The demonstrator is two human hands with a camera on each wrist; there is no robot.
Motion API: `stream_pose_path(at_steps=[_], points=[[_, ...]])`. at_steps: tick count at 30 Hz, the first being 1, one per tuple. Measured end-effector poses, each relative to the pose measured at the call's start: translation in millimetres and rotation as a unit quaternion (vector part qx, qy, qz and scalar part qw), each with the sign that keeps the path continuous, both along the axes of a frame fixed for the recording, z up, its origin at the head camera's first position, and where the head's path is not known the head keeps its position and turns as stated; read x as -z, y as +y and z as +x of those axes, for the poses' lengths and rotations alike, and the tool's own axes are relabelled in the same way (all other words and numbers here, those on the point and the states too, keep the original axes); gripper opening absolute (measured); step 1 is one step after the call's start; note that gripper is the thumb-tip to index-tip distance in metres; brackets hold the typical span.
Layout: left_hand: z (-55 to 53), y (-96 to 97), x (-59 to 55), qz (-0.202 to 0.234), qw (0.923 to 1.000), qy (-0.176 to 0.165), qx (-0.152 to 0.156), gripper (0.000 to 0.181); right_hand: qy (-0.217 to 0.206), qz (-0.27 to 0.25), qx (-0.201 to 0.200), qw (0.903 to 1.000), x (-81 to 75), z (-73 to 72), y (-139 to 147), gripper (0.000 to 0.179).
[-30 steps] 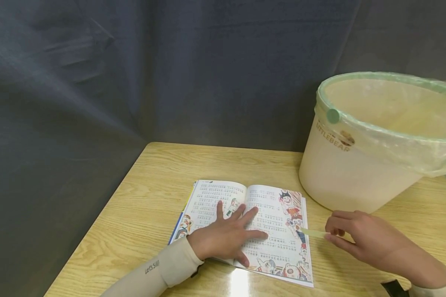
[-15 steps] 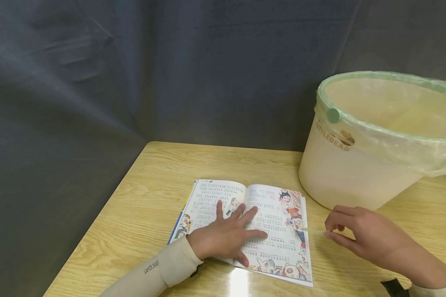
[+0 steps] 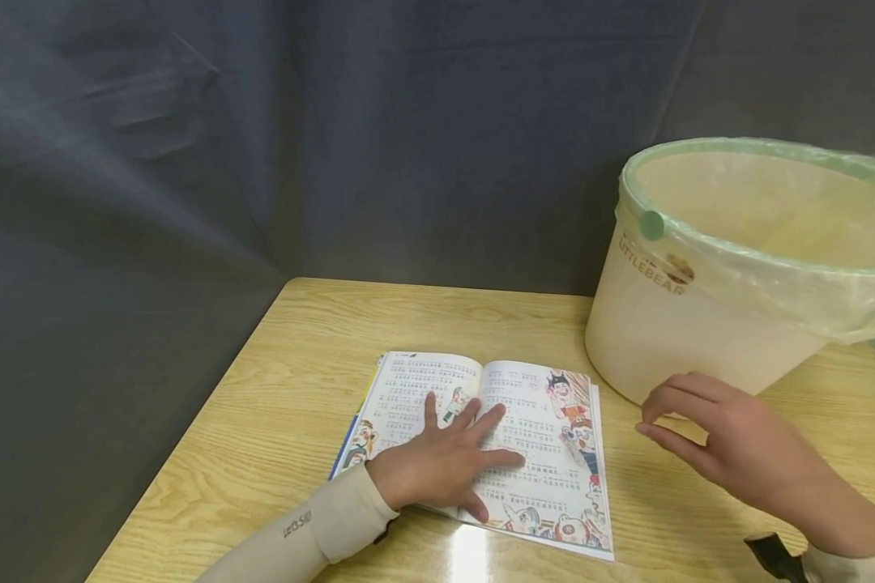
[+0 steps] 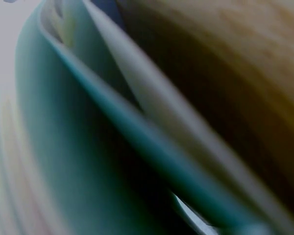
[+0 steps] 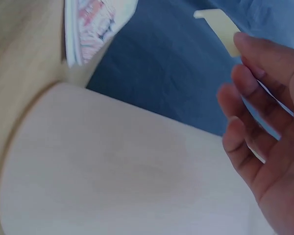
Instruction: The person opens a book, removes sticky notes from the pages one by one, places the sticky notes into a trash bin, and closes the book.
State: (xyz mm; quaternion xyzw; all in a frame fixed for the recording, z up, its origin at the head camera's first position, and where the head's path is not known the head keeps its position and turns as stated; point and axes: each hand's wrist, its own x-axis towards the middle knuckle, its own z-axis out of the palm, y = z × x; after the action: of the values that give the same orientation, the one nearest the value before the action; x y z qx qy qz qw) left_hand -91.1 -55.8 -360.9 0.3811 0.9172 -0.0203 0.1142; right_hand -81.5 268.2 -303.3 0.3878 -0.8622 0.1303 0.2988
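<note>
An open book (image 3: 539,421) with printed text and coloured cartoon drawings lies on the wooden table. My left hand (image 3: 448,461) rests on it with fingers spread, across both pages near the fold. To the right of the book, my right hand (image 3: 729,441) is raised in front of the bin. Thumb and fingers pinch a small pale yellow sticky note (image 5: 219,28), clear in the right wrist view, its far end bent over. In the head view the note is hardly visible. Close, blurred teal page edges (image 4: 63,127) fill much of the left wrist view.
A cream bin (image 3: 685,340) with a translucent liner and green rim stands at the right, just behind my right hand. Dark cloth (image 3: 445,146) hangs behind the wooden table (image 3: 321,324) and along its left side.
The sticky note, earlier stretched between the right page and my right hand, is now off the page. My right hand has risen slightly toward the bin. The left hand has stayed put.
</note>
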Motion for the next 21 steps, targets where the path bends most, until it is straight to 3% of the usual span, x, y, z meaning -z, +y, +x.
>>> stream_pose_path(at_steps=[3,9,16,21], points=[[-0.8,-0.3,0.6,0.003,1.0000,-0.002,0.000,0.079,0.020,-0.024,0.018,0.9993,-8.9,1.4,2.4,0.047],[-1.2,0.1,0.8,0.004,1.0000,-0.003,0.002,0.079,0.020,-0.080,0.044,0.9956,-22.9,6.5,11.1,0.046],[-0.7,0.2,1.0,0.005,1.0000,-0.008,-0.003,0.079,0.034,-0.081,0.069,0.9938,-41.1,5.4,15.3,0.054],[-0.7,0.4,2.8,0.010,0.9999,-0.004,-0.001,0.079,0.051,-0.108,0.057,0.9912,-51.7,0.4,18.3,0.057]])
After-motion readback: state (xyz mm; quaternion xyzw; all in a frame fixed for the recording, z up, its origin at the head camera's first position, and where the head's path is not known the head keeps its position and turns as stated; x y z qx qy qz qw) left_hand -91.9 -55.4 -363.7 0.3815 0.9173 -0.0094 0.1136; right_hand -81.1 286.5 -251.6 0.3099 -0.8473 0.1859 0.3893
